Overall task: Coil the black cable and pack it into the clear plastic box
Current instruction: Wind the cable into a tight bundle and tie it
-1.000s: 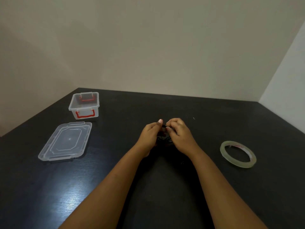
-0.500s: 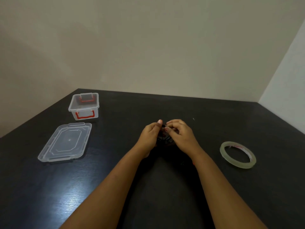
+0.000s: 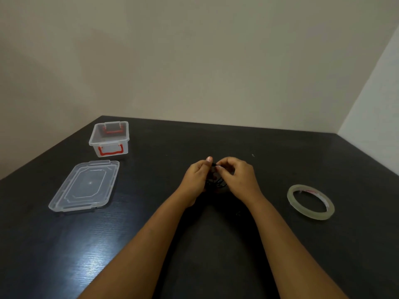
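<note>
A bunch of black cable (image 3: pixel 216 182) sits between my two hands over the middle of the black table, mostly hidden by my fingers and hard to tell from the dark top. My left hand (image 3: pixel 197 176) grips the loops from the left, thumb up. My right hand (image 3: pixel 238 178) pinches the cable at its top from the right. The clear plastic box (image 3: pixel 109 137) with red handles stands open and empty at the far left. Its clear lid (image 3: pixel 85 186) lies flat on the table just in front of it.
A roll of clear tape (image 3: pixel 310 201) lies flat on the table to the right of my hands. The black table (image 3: pixel 151 234) meets beige walls at the back and right.
My hands stay in the same place; the fingers of my right hand have shifted slightly on the cable. The box, lid and tape have not moved.
</note>
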A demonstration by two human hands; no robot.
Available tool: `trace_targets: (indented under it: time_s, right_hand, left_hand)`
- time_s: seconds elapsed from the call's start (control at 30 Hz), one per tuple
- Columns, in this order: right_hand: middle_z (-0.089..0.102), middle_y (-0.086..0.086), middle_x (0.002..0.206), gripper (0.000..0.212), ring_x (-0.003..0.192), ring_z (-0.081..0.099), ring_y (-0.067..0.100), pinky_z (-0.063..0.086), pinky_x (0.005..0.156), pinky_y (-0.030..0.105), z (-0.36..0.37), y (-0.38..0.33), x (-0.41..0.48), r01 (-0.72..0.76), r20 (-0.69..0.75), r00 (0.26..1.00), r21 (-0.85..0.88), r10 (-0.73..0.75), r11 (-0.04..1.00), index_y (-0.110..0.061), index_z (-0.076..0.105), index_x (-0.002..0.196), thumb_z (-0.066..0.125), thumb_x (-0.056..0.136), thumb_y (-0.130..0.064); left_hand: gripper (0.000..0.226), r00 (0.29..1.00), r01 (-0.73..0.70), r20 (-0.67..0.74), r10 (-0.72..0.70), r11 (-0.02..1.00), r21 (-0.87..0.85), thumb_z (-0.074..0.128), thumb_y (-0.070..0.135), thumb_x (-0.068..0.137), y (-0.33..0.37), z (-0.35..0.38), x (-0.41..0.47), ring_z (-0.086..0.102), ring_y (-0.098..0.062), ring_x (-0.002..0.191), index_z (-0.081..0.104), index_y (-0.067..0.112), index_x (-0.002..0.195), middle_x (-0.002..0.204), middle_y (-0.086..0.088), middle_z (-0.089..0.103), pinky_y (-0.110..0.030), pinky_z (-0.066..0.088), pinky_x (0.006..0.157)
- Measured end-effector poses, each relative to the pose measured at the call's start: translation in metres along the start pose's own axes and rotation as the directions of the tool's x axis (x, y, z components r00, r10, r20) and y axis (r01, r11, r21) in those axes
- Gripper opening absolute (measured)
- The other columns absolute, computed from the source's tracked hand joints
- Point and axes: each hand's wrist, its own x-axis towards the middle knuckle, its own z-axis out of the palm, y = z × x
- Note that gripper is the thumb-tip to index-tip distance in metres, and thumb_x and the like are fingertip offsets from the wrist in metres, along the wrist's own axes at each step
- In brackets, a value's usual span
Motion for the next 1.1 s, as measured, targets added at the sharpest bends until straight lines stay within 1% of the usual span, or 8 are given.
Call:
trace_targets:
  time_s: [0.17,0.27,0.4,0.6,0.73,0.83,0.93,1.1]
  right_hand:
    - [0.067,-0.001,0.082,0.026,0.073,0.063,0.007,0.05,0.064,0.025,0.001,-0.002,-0.002,-0.117,0.068,0.992,0.103,0.11,0.988,-0.017,0.067,0.09,0.051,0.096,-0.037]
    - [0.066,-0.001,0.091,0.029,0.082,0.063,0.01,0.055,0.067,0.026,0.001,-0.005,-0.002,-0.231,0.08,0.973,0.246,0.218,0.941,-0.018,0.064,0.098,0.049,0.095,-0.043]
    - [0.065,0.003,0.099,0.033,0.091,0.066,0.016,0.057,0.073,0.028,0.003,-0.004,0.0,-0.358,0.116,0.934,0.356,0.339,0.863,-0.015,0.063,0.106,0.053,0.093,-0.043]
    - [0.069,0.004,0.105,0.029,0.092,0.069,0.015,0.057,0.073,0.027,0.007,-0.003,-0.001,-0.412,0.2,0.911,0.418,0.361,0.81,-0.014,0.062,0.114,0.061,0.091,-0.032]
    - [0.07,0.004,0.1,0.02,0.087,0.07,0.015,0.055,0.069,0.023,0.008,-0.001,-0.001,-0.427,0.181,0.904,0.375,0.387,0.823,-0.014,0.064,0.109,0.064,0.089,-0.019]
    - [0.07,0.008,0.099,0.018,0.081,0.069,0.015,0.055,0.066,0.023,0.004,0.003,0.002,-0.474,0.149,0.88,0.349,0.452,0.808,-0.011,0.066,0.106,0.065,0.088,-0.015]
    - [0.069,0.009,0.093,0.015,0.072,0.067,0.013,0.057,0.064,0.023,-0.001,0.005,0.003,-0.525,0.104,0.847,0.32,0.521,0.789,-0.011,0.064,0.102,0.066,0.088,-0.014]
    - [0.068,0.007,0.088,0.01,0.067,0.066,0.009,0.055,0.06,0.02,-0.004,0.004,0.002,-0.528,0.041,0.844,0.23,0.534,0.817,-0.011,0.064,0.097,0.067,0.087,-0.013]
  left_hand:
    - [0.038,0.999,0.0,-0.047,-0.003,0.998,-0.055,0.037,0.044,0.097,-0.001,0.0,0.0,0.067,-0.024,0.094,0.063,0.016,0.094,0.097,-0.011,0.069,-0.041,0.055,0.082]
    - [0.039,0.991,0.009,-0.131,-0.029,0.988,-0.156,0.038,0.045,0.096,0.002,0.0,0.0,0.067,-0.026,0.096,0.062,0.014,0.098,0.102,-0.013,0.068,-0.048,0.055,0.087]
    - [0.034,0.971,0.012,-0.228,-0.07,0.969,-0.248,0.036,0.041,0.098,0.007,-0.001,0.0,0.061,-0.026,0.091,0.058,0.017,0.089,0.091,-0.009,0.058,-0.052,0.053,0.088]
    - [0.035,0.974,0.043,-0.203,-0.096,0.967,-0.253,0.034,0.04,0.099,0.005,0.001,-0.002,0.059,-0.025,0.088,0.055,0.012,0.095,0.09,-0.008,0.057,-0.045,0.053,0.085]
    - [0.028,0.977,0.073,-0.195,-0.084,0.995,-0.066,0.036,0.036,0.099,0.002,0.002,-0.001,0.06,-0.024,0.097,0.054,0.015,0.095,0.101,-0.01,0.06,-0.041,0.05,0.087]
    - [0.02,0.98,0.084,-0.192,-0.054,0.985,0.153,0.04,0.026,0.099,0.001,0.004,-0.001,0.057,-0.019,0.099,0.052,0.015,0.111,0.115,-0.01,0.059,-0.03,0.048,0.079]
    - [0.032,0.979,0.097,-0.197,-0.044,0.959,0.268,0.046,0.016,0.097,0.002,0.003,-0.002,0.053,-0.017,0.115,0.049,0.014,0.129,0.131,-0.007,0.054,-0.024,0.043,0.089]
    - [0.038,0.968,0.14,-0.249,-0.033,0.894,0.426,0.054,0.015,0.093,0.001,0.003,-0.002,0.053,-0.016,0.12,0.052,0.015,0.131,0.132,-0.004,0.056,-0.022,0.04,0.092]
